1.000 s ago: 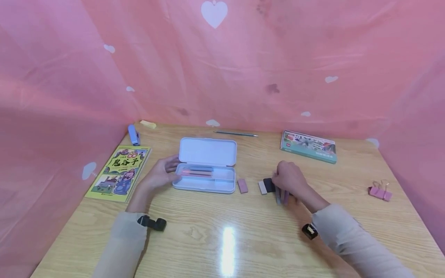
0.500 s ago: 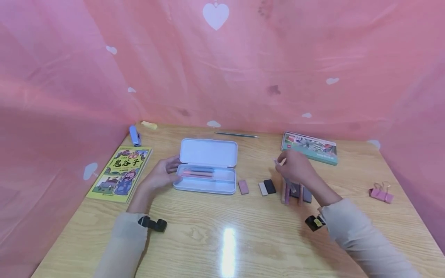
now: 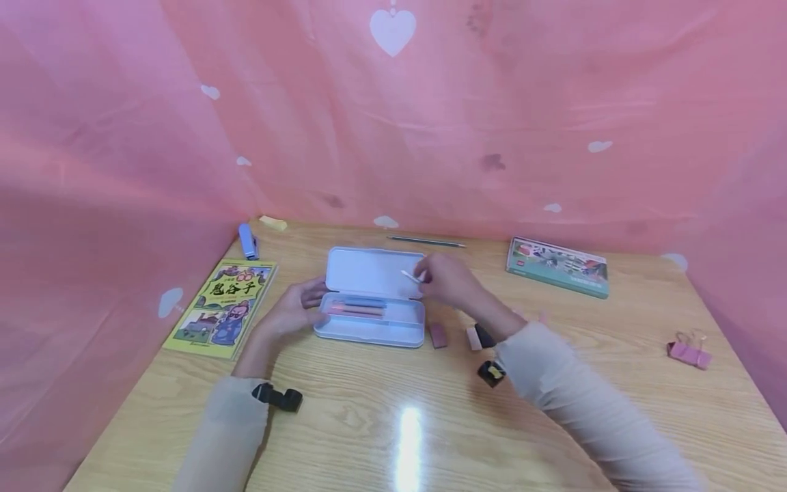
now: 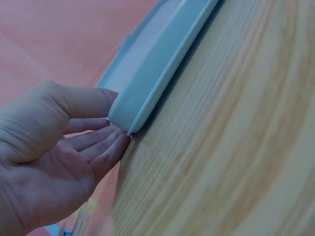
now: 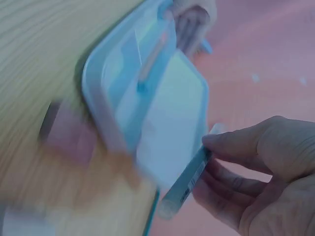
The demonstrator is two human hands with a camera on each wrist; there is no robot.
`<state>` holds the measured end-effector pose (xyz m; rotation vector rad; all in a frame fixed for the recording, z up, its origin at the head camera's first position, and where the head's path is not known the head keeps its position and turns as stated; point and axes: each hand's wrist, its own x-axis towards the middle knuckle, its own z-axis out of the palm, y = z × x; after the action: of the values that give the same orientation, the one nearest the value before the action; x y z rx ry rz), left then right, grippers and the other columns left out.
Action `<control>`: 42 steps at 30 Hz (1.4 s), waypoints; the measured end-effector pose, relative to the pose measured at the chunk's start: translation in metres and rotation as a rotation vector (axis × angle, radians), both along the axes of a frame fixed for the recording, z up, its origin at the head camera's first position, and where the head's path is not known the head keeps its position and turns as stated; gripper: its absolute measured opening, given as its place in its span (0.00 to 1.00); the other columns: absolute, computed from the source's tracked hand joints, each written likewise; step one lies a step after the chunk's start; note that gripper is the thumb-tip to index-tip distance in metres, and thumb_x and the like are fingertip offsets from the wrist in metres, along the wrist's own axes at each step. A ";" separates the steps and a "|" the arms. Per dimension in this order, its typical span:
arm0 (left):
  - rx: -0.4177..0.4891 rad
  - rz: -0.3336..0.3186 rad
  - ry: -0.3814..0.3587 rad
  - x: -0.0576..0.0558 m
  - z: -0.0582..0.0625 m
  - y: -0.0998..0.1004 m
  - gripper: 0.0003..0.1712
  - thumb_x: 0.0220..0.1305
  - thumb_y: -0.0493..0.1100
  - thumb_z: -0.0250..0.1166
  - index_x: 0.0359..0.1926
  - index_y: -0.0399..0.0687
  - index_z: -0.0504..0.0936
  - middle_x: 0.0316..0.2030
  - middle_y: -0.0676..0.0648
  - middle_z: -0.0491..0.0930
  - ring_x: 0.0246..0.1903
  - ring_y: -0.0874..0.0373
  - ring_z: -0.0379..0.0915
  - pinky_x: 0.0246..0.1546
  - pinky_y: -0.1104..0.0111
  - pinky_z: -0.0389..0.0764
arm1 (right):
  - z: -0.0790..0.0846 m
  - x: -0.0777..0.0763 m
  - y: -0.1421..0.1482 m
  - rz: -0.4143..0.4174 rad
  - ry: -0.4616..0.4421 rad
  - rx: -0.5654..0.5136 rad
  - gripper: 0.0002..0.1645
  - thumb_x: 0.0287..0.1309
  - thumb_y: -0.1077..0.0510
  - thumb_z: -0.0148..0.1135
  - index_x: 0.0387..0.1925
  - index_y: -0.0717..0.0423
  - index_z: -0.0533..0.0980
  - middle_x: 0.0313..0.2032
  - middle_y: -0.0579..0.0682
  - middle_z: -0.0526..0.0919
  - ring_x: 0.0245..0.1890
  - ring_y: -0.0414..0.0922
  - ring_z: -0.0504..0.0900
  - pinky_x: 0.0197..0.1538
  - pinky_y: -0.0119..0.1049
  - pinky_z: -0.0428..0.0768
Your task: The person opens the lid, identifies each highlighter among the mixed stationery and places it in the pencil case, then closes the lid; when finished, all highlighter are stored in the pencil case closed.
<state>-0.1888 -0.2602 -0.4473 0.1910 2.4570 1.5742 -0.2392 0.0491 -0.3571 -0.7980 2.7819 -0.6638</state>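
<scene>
1. Above the right part of the pale-blue, rectangular pencil case (image 3: 402, 313), your right hand (image 3: 447, 280) pinches a slim, grey-green, pen-like stick (image 5: 187, 181) between thumb and fingers.
2. Half a second ago that hand was over the table to the right, beyond the erasers; it has since carried the stick leftward to the folded-back, white-lined lid (image 3: 363, 270).
3. That brings the stick near the compartments, though it sits in none of them. You cannot tell from these views whether your hand touches the lid.
4. Your left hand (image 3: 294, 311) has stayed clamped on the case's left end, thumb at the rim and fingers low on the outer wall, which probably steadies it.
5. One slim blue pen (image 3: 364, 301) and one slim pink pen (image 3: 356, 312) lie in the rear compartment, with bare space to their right.
6. Just right of the case lies a flat pink eraser (image 3: 438, 335); farther right, a white eraser (image 3: 473, 339) and a black eraser (image 3: 484, 335) sit beside your right wrist.
</scene>
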 end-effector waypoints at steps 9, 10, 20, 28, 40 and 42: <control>0.027 0.010 -0.030 -0.006 -0.011 -0.002 0.48 0.52 0.31 0.66 0.72 0.50 0.54 0.65 0.41 0.66 0.64 0.43 0.62 0.66 0.51 0.63 | -0.023 0.003 -0.079 0.156 0.118 -0.049 0.08 0.50 0.67 0.63 0.33 0.57 0.85 0.31 0.49 0.86 0.33 0.44 0.82 0.41 0.37 0.82; 0.029 0.009 -0.027 -0.007 -0.012 -0.003 0.48 0.52 0.31 0.66 0.72 0.51 0.55 0.65 0.41 0.66 0.64 0.43 0.62 0.66 0.51 0.63 | -0.026 0.003 -0.085 0.166 0.118 -0.047 0.09 0.51 0.67 0.62 0.32 0.57 0.85 0.31 0.49 0.86 0.33 0.44 0.81 0.41 0.38 0.82; 0.014 0.006 -0.013 -0.007 -0.012 -0.002 0.47 0.52 0.31 0.66 0.71 0.50 0.56 0.65 0.43 0.66 0.63 0.46 0.64 0.64 0.55 0.66 | -0.057 0.005 -0.124 0.197 0.181 0.099 0.07 0.51 0.65 0.61 0.30 0.54 0.83 0.28 0.46 0.82 0.30 0.43 0.78 0.34 0.35 0.80; 0.036 -0.002 -0.013 -0.008 -0.012 -0.004 0.48 0.51 0.30 0.66 0.71 0.52 0.56 0.65 0.43 0.66 0.63 0.45 0.63 0.66 0.53 0.64 | -0.068 0.007 -0.132 0.133 0.159 0.146 0.09 0.54 0.62 0.61 0.37 0.52 0.83 0.36 0.46 0.82 0.38 0.43 0.78 0.41 0.36 0.81; 0.019 -0.005 0.000 -0.008 -0.011 -0.003 0.46 0.52 0.30 0.66 0.71 0.51 0.57 0.64 0.44 0.68 0.63 0.46 0.65 0.64 0.53 0.66 | -0.044 0.004 -0.104 0.110 0.103 0.063 0.19 0.55 0.53 0.63 0.48 0.54 0.80 0.45 0.50 0.83 0.46 0.46 0.80 0.48 0.42 0.81; 0.016 -0.002 0.000 -0.008 -0.012 -0.003 0.46 0.53 0.30 0.66 0.71 0.51 0.57 0.64 0.44 0.68 0.63 0.45 0.64 0.65 0.52 0.65 | -0.034 0.005 -0.088 0.087 0.081 0.019 0.21 0.54 0.51 0.64 0.50 0.54 0.79 0.45 0.52 0.84 0.46 0.47 0.80 0.48 0.42 0.80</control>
<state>-0.1965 -0.2628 -0.4591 0.1960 2.4438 1.5940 -0.2342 -0.0387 -0.3915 -0.9565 2.8017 -0.6013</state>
